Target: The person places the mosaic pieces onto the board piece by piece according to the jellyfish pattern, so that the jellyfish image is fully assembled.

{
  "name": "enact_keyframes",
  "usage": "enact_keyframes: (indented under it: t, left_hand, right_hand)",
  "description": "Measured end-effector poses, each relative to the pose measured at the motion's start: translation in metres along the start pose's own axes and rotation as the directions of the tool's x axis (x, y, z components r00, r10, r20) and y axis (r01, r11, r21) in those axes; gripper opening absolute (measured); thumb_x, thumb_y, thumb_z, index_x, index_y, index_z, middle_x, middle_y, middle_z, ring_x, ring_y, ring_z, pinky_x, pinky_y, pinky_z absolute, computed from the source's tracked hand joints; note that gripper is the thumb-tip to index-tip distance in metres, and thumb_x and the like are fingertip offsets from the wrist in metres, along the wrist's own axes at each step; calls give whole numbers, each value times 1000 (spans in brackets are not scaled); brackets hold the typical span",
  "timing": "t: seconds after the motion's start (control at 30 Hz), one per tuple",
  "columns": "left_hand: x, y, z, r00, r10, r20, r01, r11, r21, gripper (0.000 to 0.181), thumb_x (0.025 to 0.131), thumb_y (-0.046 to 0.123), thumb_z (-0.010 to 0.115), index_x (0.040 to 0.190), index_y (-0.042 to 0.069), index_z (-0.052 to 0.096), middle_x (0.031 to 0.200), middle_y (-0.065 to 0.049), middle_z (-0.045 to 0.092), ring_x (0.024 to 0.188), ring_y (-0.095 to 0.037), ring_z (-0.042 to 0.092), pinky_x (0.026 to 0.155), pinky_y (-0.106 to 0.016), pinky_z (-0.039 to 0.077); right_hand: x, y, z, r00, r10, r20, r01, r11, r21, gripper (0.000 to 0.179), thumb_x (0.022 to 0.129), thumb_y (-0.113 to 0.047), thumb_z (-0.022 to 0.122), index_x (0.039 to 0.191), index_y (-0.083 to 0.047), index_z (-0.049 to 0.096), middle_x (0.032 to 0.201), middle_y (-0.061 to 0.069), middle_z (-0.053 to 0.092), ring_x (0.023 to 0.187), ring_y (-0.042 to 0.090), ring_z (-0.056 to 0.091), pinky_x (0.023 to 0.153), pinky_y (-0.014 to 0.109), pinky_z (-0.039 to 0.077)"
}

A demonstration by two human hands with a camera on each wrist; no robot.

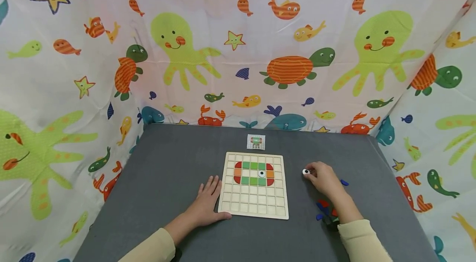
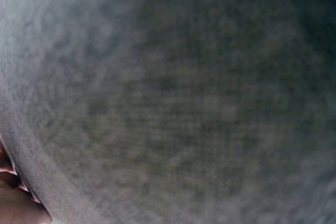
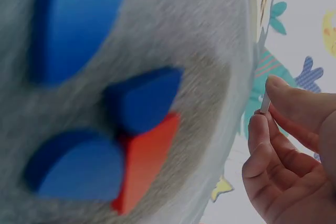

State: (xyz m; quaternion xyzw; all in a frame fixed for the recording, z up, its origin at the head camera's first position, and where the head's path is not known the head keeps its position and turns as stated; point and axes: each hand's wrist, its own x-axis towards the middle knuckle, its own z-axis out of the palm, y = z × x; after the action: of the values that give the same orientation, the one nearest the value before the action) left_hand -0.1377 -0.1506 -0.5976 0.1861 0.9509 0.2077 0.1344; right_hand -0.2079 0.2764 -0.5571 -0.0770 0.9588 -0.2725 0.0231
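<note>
A pale wooden grid board [image 1: 253,201] lies on the dark grey table. On it, red, orange and green tiles [image 1: 254,181] form a ring with rounded red corners, and a white eye tile with a black dot [image 1: 262,174] sits inside at the right. Fingers spread, my left hand [image 1: 208,203] rests along the board's left edge, thumb at the near left corner. To the right of the board, my right hand [image 1: 324,177] pinches a second round eye tile [image 1: 306,172] between thumb and fingertips. The right wrist view shows this held tile [image 3: 265,102] edge-on.
A small picture card [image 1: 256,142] lies beyond the board. Loose blue pieces [image 3: 79,167] and a red piece [image 3: 147,163] lie under my right forearm, partly hidden in the head view. Another blue piece [image 1: 344,182] is farther right. A patterned curtain [image 1: 230,101] encloses the table.
</note>
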Motion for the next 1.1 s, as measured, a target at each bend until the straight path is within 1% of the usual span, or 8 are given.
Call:
enact_keyframes:
  t: [0.13, 0.3, 0.57, 0.67, 0.9, 1.0, 1.1]
  left_hand:
    - [-1, 1, -1, 1000, -4, -3, 4, 1000, -2, 119, 80, 75, 68, 161, 2, 20, 169, -18, 10, 156, -39, 4, 120, -66, 13]
    - [-1, 2, -1, 1000, -9, -5, 9, 1000, 5, 119, 79, 76, 67, 161, 2, 20, 169, -18, 11, 157, -39, 5, 120, -66, 14]
    - [-1, 2, -2, 1000, -9, -4, 9, 1000, -4, 119, 79, 75, 68, 161, 2, 20, 169, -18, 11, 157, -38, 4, 120, -66, 13]
    - [-2, 2, -2, 1000, -5, -6, 5, 1000, -7, 119, 79, 74, 69, 160, 1, 20, 169, -19, 11, 157, -39, 4, 120, -66, 13]
    - [-2, 2, -3, 1000, -3, 0, 3, 1000, -20, 119, 80, 74, 69, 160, 1, 20, 169, -19, 11, 156, -39, 5, 119, -67, 12]
    - [-2, 2, -2, 1000, -1, -2, 1, 1000, -20, 118, 80, 73, 69, 160, 1, 20, 169, -19, 11, 156, -39, 5, 119, -67, 12]
    - [-2, 2, -2, 1000, -3, 1, 3, 1000, -15, 119, 80, 73, 69, 161, 1, 20, 169, -19, 11, 157, -39, 4, 119, -67, 12]
  right_hand:
    - [4, -14, 2, 1000, -13, -14, 13, 1000, 10, 21, 89, -11, 77, 106, 1, 73, 96, 13, 66, 81, 24, 65, 72, 43, 56]
    - [10, -31, 5, 999, -38, -25, 38, 999, -1, 21, 88, -12, 79, 107, -3, 75, 96, 10, 67, 81, 21, 61, 73, 42, 55]
    - [16, -56, 11, 999, -43, -7, 43, 999, 8, 24, 89, -13, 78, 111, -3, 75, 99, 10, 66, 81, 20, 59, 73, 38, 56]
    - [20, -65, 14, 998, -58, 2, 58, 998, 11, 26, 89, -12, 78, 113, -2, 74, 99, 10, 66, 81, 19, 59, 73, 38, 56]
    - [25, -82, 23, 994, -106, 2, 106, 994, 8, 24, 88, -13, 80, 110, -4, 75, 94, 7, 66, 79, 18, 58, 72, 36, 54]
    - [27, -87, 28, 992, -125, 19, 125, 992, 5, 23, 87, -15, 80, 109, -6, 76, 93, 5, 66, 77, 16, 56, 70, 33, 53]
    - [28, -92, 32, 990, -135, 34, 135, 991, 16, 22, 88, -15, 80, 108, -7, 76, 96, 5, 67, 78, 15, 57, 70, 32, 52]
